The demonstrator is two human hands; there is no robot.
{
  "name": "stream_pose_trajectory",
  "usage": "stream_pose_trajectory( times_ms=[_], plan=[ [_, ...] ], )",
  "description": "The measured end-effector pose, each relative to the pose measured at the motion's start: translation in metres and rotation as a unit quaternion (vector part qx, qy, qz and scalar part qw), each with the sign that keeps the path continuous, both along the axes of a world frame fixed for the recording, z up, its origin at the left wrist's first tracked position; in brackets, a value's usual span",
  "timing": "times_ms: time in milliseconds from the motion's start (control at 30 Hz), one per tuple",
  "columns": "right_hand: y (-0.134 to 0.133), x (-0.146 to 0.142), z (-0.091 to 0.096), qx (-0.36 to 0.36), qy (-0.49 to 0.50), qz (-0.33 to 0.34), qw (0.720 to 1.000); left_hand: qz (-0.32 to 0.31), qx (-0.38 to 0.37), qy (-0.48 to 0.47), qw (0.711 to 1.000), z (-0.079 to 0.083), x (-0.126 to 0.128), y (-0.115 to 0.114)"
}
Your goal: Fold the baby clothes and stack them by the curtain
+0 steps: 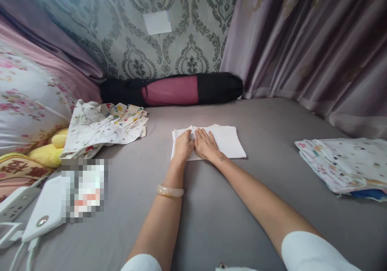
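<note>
A folded white cloth (230, 142) lies flat on the grey bed sheet, straight in front of me. My left hand (184, 145) rests on its left part with the fingers curled in against the fabric; their tips are hidden. Close beside it, my right hand (206, 144) presses palm down near the cloth's middle, its fingers stretched forward and slightly spread. The right half of the cloth shows uncovered, with a somewhat uneven far edge. A pale bangle (170, 191) circles my left forearm.
Folded patterned clothes (347, 160) are stacked at the right. Rumpled printed clothes (96, 126) lie at the left, near a yellow plush thing (46, 154). A white power bank (48, 204) and a power strip (18, 202) sit front left. A black-and-pink long bag (171, 89) lies along the wall.
</note>
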State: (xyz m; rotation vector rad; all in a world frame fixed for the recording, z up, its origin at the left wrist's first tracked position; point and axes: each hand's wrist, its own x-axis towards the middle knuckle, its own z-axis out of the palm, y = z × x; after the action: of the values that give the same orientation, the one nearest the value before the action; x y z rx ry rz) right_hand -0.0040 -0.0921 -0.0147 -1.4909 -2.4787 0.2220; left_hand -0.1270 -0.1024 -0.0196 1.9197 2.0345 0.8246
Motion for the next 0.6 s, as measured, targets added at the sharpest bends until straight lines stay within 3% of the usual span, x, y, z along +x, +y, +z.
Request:
stream_pose_trajectory(
  times_ms=[333,600],
  plan=[
    [0.003,0.033,0.007,0.004,-0.026,-0.036,0.999,-0.003,-0.012,0.09,0.996,0.002,0.008,-0.005],
    [0.003,0.037,-0.002,0.022,-0.021,-0.036,0.999,-0.016,-0.066,0.191,0.979,-0.002,0.013,-0.009]
  ],
)
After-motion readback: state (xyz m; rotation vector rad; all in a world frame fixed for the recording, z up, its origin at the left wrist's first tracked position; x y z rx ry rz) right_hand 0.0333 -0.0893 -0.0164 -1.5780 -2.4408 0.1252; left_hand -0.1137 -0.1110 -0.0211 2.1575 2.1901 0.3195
